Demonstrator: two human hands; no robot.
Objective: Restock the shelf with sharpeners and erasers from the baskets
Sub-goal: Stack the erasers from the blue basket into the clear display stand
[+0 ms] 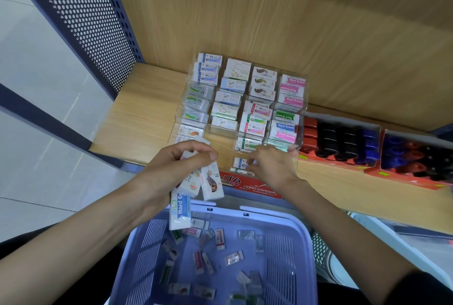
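- Several wrapped erasers (207,183) fan out from the left hand (179,165), whose fingers and thumb curl round their upper ends. The longest, marked "Hard Eraser", hangs down over the basket's far rim.
- The right hand (273,167) is at the front row of the clear display rack (302,99), bent fingertips on a small eraser (239,162) there; whether they pinch it I cannot tell.
- The rack stands on the wooden shelf (137,121), its compartments filled with stocked erasers (257,79) in blue, green and pink wrappers.
- A red box (257,188) printed "Hard Eraser" lies at the shelf's front edge, just below the right hand.
- Right of the rack, sharpeners (343,143) in red, black and blue sit in red trays (331,164).
- The lilac basket (302,243) is below the hands, with loose erasers (220,238) scattered over its bottom.
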